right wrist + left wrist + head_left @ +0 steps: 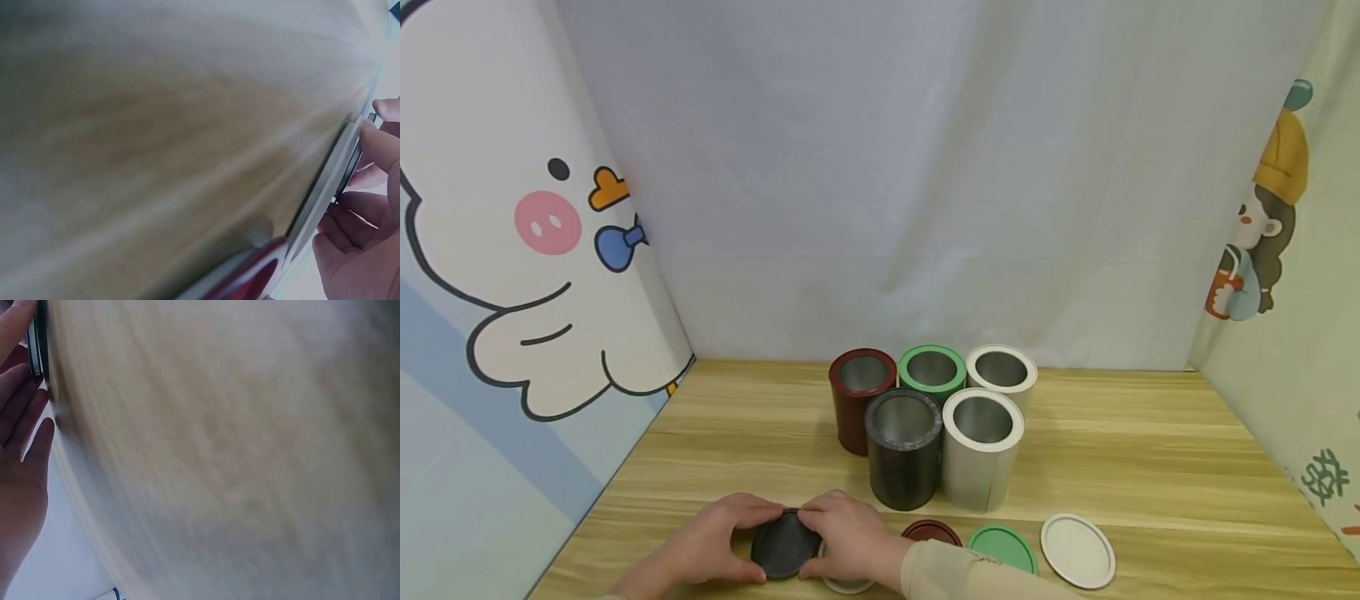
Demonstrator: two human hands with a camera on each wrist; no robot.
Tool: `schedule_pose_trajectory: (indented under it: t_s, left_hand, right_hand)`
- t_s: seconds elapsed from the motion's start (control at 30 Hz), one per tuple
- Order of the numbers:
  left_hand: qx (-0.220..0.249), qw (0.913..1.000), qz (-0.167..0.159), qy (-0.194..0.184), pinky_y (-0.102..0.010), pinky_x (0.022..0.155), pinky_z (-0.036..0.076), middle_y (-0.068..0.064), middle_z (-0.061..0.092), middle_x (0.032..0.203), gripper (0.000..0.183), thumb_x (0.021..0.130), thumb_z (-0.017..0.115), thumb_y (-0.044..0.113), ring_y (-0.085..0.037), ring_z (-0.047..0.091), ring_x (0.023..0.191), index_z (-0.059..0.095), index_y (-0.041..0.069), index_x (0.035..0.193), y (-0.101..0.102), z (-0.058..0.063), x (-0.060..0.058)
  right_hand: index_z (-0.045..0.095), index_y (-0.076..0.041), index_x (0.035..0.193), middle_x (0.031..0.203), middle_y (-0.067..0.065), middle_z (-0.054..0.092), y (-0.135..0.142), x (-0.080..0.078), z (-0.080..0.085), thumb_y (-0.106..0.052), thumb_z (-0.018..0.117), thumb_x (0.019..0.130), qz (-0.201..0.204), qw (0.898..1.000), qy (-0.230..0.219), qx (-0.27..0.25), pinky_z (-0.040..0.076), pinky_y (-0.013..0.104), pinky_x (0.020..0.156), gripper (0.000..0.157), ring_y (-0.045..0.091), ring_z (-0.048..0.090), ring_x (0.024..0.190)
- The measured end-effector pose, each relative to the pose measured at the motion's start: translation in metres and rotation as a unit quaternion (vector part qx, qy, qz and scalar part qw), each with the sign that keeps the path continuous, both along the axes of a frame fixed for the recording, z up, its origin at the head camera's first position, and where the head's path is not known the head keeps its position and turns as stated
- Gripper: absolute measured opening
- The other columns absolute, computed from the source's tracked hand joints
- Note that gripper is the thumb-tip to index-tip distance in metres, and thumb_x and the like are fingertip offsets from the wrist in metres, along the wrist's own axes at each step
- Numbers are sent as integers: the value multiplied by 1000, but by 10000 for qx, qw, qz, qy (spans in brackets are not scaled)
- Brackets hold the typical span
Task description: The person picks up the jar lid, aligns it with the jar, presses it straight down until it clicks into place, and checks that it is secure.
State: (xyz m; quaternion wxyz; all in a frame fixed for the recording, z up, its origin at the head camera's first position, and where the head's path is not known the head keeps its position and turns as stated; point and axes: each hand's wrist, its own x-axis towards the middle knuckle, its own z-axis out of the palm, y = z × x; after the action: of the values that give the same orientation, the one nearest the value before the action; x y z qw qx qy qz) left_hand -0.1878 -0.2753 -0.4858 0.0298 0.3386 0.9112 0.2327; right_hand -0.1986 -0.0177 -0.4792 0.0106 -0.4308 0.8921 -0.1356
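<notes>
A round black lid [786, 545] lies between my two hands near the front left of the table. My left hand [711, 540] holds its left rim, thumb and fingers spread along the edge. From the other side my right hand [848, 532] grips the right rim. Under the right hand is a white lid [847, 587], partly hidden. In the right wrist view this white lid [326, 184] is beside the dark edge of the black lid [350, 170]. Only a thin strip of the black lid [39, 347] shows in the left wrist view.
A dark red lid [934, 531], a green lid [1004, 548] and another white lid [1078, 551] lie rightward. Behind stand open cans: black [904, 475], dark red [852, 421], green [932, 386] and two white, one in front [981, 471], one behind [1028, 396].
</notes>
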Motion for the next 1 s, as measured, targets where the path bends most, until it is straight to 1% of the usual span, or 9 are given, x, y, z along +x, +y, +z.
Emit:
schedule_pose_trajectory:
  t_s: [0.17, 0.3, 0.4, 0.5, 0.57, 0.67, 0.83, 0.93, 1.0]
  left_hand:
    - [34, 9994, 153, -297, -41, 93, 50, 2, 63, 128, 72, 76, 81, 56, -20, 58, 115, 65, 15, 133, 0, 1, 0]
    - [121, 9989, 198, -400, -41, 93, 50, 3, 63, 127, 70, 76, 81, 55, -19, 58, 115, 65, 18, 133, -1, 3, 0]
    - [290, 9990, 156, -308, -41, 92, 51, 3, 64, 126, 68, 76, 82, 53, -20, 59, 114, 66, 17, 132, 0, 6, 1]
    - [456, 9989, 88, -101, -41, 91, 51, 2, 66, 124, 67, 75, 84, 50, -21, 60, 113, 67, 16, 130, 0, 9, 1]
    - [534, 9985, 108, 8, -41, 90, 51, 3, 66, 123, 66, 75, 84, 49, -20, 60, 113, 67, 16, 130, 1, 11, 1]
    - [629, 9978, 203, 16, -43, 90, 51, 4, 66, 123, 66, 75, 85, 48, -20, 60, 113, 67, 17, 131, 2, 15, 0]
    - [752, 9963, 385, -130, -46, 91, 51, 7, 65, 125, 67, 75, 86, 44, -19, 59, 115, 66, 15, 132, 3, 20, -1]
    - [812, 9959, 393, -111, -46, 90, 51, 8, 65, 125, 66, 74, 87, 41, -18, 59, 116, 66, 14, 131, 4, 24, -1]
    - [847, 9958, 352, 0, -45, 89, 52, 7, 65, 124, 66, 74, 87, 40, -18, 59, 115, 67, 14, 131, 6, 26, 0]
  right_hand:
    - [67, -15, 130, 126, -9, 61, 2, -1, 2, -50, 79, 81, -2, 9999, -137, -64, 46, 19, 91, 61, 6, 53, 116]
    - [67, -15, 131, 127, -9, 61, 4, -2, 3, -50, 79, 81, 30, 9997, -209, -157, 45, 19, 92, 62, 6, 53, 116]
    - [66, -14, 131, 128, -7, 61, 6, -4, 4, -47, 79, 82, 60, 9992, -264, -308, 44, 19, 95, 61, 7, 53, 117]
    - [66, -11, 132, 129, -4, 62, 8, -6, 5, -45, 78, 83, 146, 9980, -327, -529, 43, 20, 98, 61, 10, 54, 119]
    - [65, -9, 133, 130, -1, 62, 9, -7, 7, -43, 78, 84, 186, 9963, -462, -701, 42, 21, 99, 61, 12, 54, 120]
    - [63, -8, 134, 132, 1, 61, 11, -9, 11, -42, 78, 85, 181, 9930, -692, -940, 42, 24, 101, 62, 13, 53, 122]
    - [63, -10, 135, 134, -1, 60, 14, -7, 20, -42, 79, 83, -82, 9873, -1057, -1185, 42, 27, 102, 62, 14, 52, 125]
    - [64, -11, 134, 134, -2, 60, 17, -5, 26, -42, 80, 83, -176, 9848, -1156, -1282, 42, 26, 102, 63, 13, 52, 126]
    - [64, -10, 134, 134, -2, 60, 19, -5, 29, -41, 80, 82, -188, 9839, -1173, -1332, 42, 26, 102, 63, 13, 52, 125]
